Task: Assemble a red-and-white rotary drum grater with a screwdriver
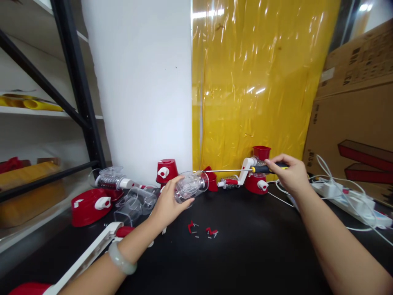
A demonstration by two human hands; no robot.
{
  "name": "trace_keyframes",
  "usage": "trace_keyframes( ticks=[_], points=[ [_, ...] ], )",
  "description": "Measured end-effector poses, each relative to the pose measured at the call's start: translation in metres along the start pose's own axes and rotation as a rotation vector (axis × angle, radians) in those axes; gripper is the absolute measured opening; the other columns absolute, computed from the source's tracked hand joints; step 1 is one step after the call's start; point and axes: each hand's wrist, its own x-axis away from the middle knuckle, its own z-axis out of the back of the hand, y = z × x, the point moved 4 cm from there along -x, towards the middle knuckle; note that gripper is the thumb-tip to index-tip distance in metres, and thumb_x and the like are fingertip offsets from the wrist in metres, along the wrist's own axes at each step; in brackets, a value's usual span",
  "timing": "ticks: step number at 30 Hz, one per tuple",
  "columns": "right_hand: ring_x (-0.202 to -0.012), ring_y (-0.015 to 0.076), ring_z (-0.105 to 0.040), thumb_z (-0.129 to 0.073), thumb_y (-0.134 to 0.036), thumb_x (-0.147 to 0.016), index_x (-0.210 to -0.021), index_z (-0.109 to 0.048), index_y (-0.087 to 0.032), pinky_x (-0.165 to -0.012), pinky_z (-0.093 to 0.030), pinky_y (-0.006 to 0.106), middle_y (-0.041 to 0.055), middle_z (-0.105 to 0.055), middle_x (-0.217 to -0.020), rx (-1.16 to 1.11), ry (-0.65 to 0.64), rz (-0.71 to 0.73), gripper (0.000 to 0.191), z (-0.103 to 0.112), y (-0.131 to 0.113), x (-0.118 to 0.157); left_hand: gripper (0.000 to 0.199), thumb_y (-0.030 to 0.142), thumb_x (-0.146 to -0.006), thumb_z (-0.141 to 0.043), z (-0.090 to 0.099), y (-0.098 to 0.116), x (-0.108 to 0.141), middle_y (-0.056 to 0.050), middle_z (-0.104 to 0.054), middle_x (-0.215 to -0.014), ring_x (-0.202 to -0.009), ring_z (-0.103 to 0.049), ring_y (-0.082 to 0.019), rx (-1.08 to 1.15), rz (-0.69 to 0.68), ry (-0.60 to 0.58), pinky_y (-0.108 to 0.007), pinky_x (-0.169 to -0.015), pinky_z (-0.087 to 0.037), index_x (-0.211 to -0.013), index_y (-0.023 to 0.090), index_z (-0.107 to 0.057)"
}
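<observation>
My left hand [170, 203] is wrapped round a clear plastic part [188, 186], a round grater housing by its look, tilted above the table. In my right hand [290, 172] is a screwdriver [227, 170] with a black and yellow handle. Its long shaft points left, and the tip is close to the clear part's rim; whether they touch I cannot tell. Below on the table lie two small red plastic pieces [211, 231] with several small pins or screws [197, 237] around them.
Red grater bases [90, 207], a drum grater [110, 180] and clear plastic parts [135, 205] crowd the left. Another grater assembly [256, 182] stands at the back. A power strip [356, 200] with white cables lies right, before a cardboard box [353, 110]. Black shelving [73, 78] rises left.
</observation>
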Motion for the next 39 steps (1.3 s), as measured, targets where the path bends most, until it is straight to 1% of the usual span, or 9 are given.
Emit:
trace_keyframes(
  ticks=[2, 4, 7, 9, 13, 20, 27, 34, 39],
  points=[
    [-0.052, 0.0158, -0.056, -0.077, -0.048, -0.071, -0.068, -0.067, -0.022, -0.049, -0.042, 0.028, -0.0008, -0.065, -0.060, 0.011, 0.050, 0.026, 0.028, 0.005, -0.002, 0.012, 0.061, 0.027, -0.077, -0.073, 0.010, 0.007, 0.005, -0.010, -0.057, -0.128, -0.119, -0.057, -0.028, -0.137, -0.099, -0.011, -0.049, -0.101, -0.047, -0.132, 0.026, -0.046],
    [-0.055, 0.0181, -0.060, -0.076, -0.047, -0.072, -0.067, -0.067, -0.024, -0.051, -0.046, 0.030, 0.0007, -0.068, -0.065, 0.026, 0.034, 0.059, 0.025, 0.006, -0.006, 0.024, 0.058, 0.021, -0.078, -0.070, 0.017, 0.013, 0.011, -0.010, -0.056, -0.128, -0.119, -0.055, -0.029, -0.273, -0.179, 0.004, -0.050, -0.098, -0.050, -0.131, 0.027, -0.049],
    [-0.066, 0.0222, -0.067, -0.075, -0.043, -0.075, -0.068, -0.066, -0.025, -0.064, -0.052, 0.034, 0.0020, -0.072, -0.073, 0.046, -0.003, 0.120, 0.021, 0.005, -0.015, 0.037, 0.057, 0.015, -0.078, -0.068, 0.021, 0.018, 0.019, -0.012, -0.056, -0.129, -0.118, -0.056, -0.031, -0.430, -0.234, 0.043, -0.049, -0.092, -0.054, -0.131, 0.027, -0.051],
    [-0.068, 0.0227, -0.068, -0.075, -0.041, -0.075, -0.068, -0.066, -0.025, -0.068, -0.053, 0.035, 0.0021, -0.073, -0.074, 0.041, 0.018, 0.147, 0.019, 0.004, -0.020, 0.042, 0.056, 0.012, -0.079, -0.066, 0.021, 0.020, 0.020, -0.013, -0.055, -0.131, -0.118, -0.055, -0.031, -0.489, -0.272, 0.052, -0.049, -0.091, -0.055, -0.131, 0.026, -0.051],
    [-0.065, 0.0208, -0.068, -0.077, -0.034, -0.074, -0.068, -0.067, -0.023, -0.062, -0.053, 0.032, 0.0025, -0.073, -0.071, 0.016, 0.054, 0.200, 0.016, -0.001, -0.025, 0.047, 0.053, 0.010, -0.080, -0.064, 0.021, 0.019, 0.020, -0.014, -0.052, -0.134, -0.120, -0.053, -0.032, -0.547, -0.349, 0.073, -0.049, -0.092, -0.055, -0.129, 0.026, -0.051],
    [-0.064, 0.0186, -0.069, -0.076, -0.026, -0.074, -0.067, -0.066, -0.022, -0.067, -0.054, 0.030, 0.0021, -0.073, -0.070, 0.012, 0.030, 0.279, 0.013, -0.011, -0.033, 0.054, 0.049, 0.010, -0.082, -0.061, 0.022, 0.017, 0.020, -0.016, -0.053, -0.134, -0.120, -0.053, -0.033, -0.564, -0.339, 0.064, -0.050, -0.091, -0.054, -0.128, 0.025, -0.052],
    [-0.065, 0.0192, -0.068, -0.077, -0.025, -0.074, -0.068, -0.066, -0.022, -0.068, -0.054, 0.030, 0.0021, -0.073, -0.071, -0.001, 0.046, 0.287, 0.013, -0.012, -0.032, 0.057, 0.054, 0.011, -0.082, -0.063, 0.021, 0.017, 0.021, -0.014, -0.053, -0.135, -0.120, -0.053, -0.032, -0.563, -0.303, 0.041, -0.049, -0.090, -0.055, -0.132, 0.028, -0.050],
    [-0.065, 0.0183, -0.068, -0.077, -0.023, -0.075, -0.069, -0.067, -0.022, -0.065, -0.053, 0.029, 0.0013, -0.073, -0.071, 0.016, 0.051, 0.313, 0.011, -0.014, -0.036, 0.058, 0.053, 0.011, -0.082, -0.063, 0.021, 0.017, 0.022, -0.015, -0.052, -0.134, -0.119, -0.053, -0.032, -0.560, -0.311, 0.037, -0.048, -0.090, -0.055, -0.131, 0.026, -0.052],
    [-0.065, 0.0190, -0.068, -0.076, -0.023, -0.075, -0.069, -0.067, -0.023, -0.066, -0.053, 0.030, 0.0010, -0.073, -0.071, 0.019, 0.048, 0.336, 0.011, -0.013, -0.040, 0.059, 0.053, 0.010, -0.081, -0.063, 0.020, 0.018, 0.022, -0.015, -0.053, -0.134, -0.119, -0.054, -0.032, -0.562, -0.315, 0.033, -0.048, -0.090, -0.055, -0.131, 0.026, -0.053]
  ],
)
